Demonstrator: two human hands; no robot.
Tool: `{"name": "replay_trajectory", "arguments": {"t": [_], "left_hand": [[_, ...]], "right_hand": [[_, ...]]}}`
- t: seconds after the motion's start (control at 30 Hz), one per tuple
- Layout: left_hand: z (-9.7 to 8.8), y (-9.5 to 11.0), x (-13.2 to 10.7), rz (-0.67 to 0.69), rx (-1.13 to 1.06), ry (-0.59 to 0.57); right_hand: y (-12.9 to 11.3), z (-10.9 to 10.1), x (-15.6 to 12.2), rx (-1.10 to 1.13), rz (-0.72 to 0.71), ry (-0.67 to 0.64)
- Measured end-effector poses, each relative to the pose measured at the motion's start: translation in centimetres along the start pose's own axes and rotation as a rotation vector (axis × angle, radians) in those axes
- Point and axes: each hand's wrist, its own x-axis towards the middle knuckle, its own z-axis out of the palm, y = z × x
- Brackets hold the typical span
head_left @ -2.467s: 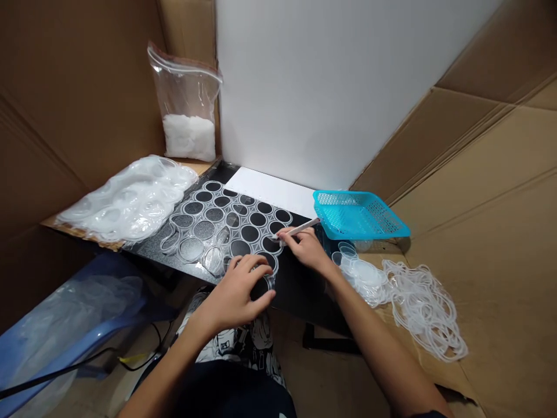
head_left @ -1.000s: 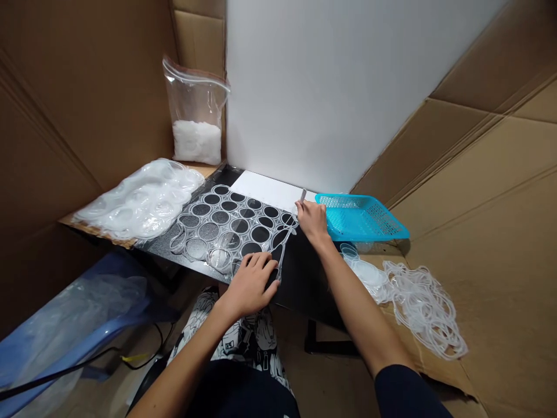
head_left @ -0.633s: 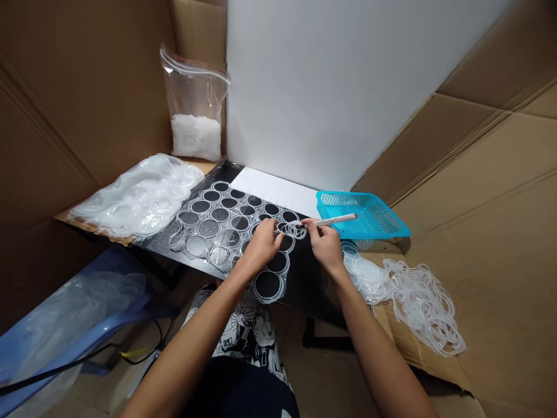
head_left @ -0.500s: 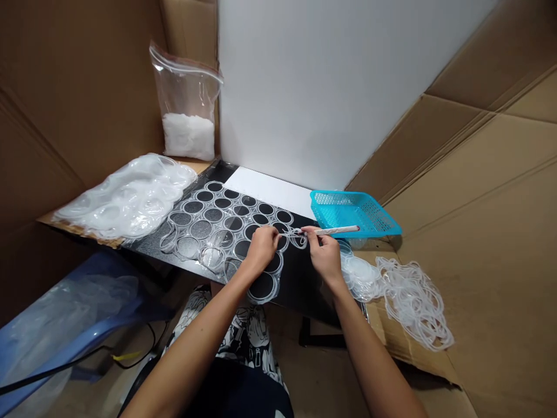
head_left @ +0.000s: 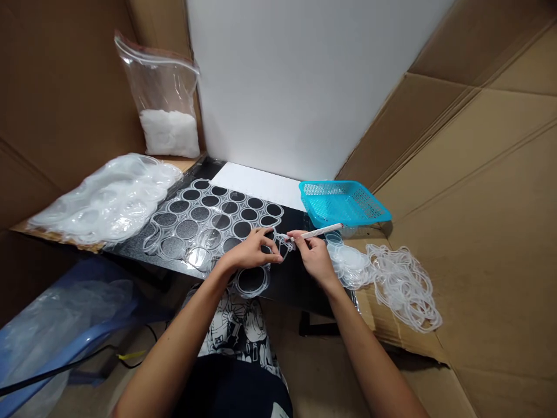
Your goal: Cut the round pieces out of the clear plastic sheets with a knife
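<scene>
A clear plastic sheet with rows of large round holes lies on the black table. My left hand rests on the sheet's right part, thumb and fingers apart, with nothing gripped between them. My right hand pinches a slim white pen-shaped tool, its long end pointing up to the right. Thin loose plastic strips bunch up between my hands, touching the right fingertips. The tool's working tip is hidden among those strips and fingers.
A blue basket stands at the back right. Clear discs and a tangle of plastic rings lie on cardboard at right. Stacked plastic sheets and a zip bag with white contents are at left. White paper lies behind.
My left hand has gone from a pinch on the strip to spread fingers lower on the sheet. My right hand keeps the white tool near the strips. The whole view has shifted slightly.
</scene>
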Motion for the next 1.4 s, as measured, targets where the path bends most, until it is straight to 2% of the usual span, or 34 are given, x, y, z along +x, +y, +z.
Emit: {"name": "replay_trajectory", "arguments": {"t": [0.07,0.17,0.27,0.33,0.4,0.5,0.6,0.73,0.93,1.4], "left_hand": [[-1.4,-0.1,-0.9,0.041,-0.052,-0.001],[-2.8,-1.0,-3.1,0.058,-0.011,0.197],[-2.6,-2.3,-5.9,0.016,0.202,0.344],[-1.7,-3.0,-7.4,0.013,0.331,0.353],[-0.7,-3.2,-8.4,0.021,0.401,0.356],[-0.2,-3.2,-8.8,0.024,0.418,0.371],[-0.4,-2.9,-8.8,0.025,0.403,0.371],[-0.6,-2.8,-8.9,-0.004,0.404,0.364],[-0.7,-2.6,-9.0,-0.018,0.409,0.352],[-0.7,-2.6,-8.8,-0.026,0.453,0.336]], "right_hand": [[-0.8,-0.6,0.6,0.020,-0.012,0.023],[-2.8,-1.9,2.9,-0.033,-0.058,0.085],[-5.1,-1.6,6.2,-0.130,-0.133,0.075],[-6.0,0.4,8.0,-0.178,-0.210,0.001],[-5.8,3.4,8.9,-0.217,-0.280,-0.158],[-4.1,7.7,8.3,-0.243,-0.289,-0.405],[-1.9,10.0,6.8,-0.200,-0.244,-0.495],[-0.7,10.0,5.8,-0.156,-0.278,-0.488],[-0.8,10.0,5.4,-0.294,-0.326,-0.433],[-0.5,10.0,4.9,-0.357,-0.368,-0.419]]}}
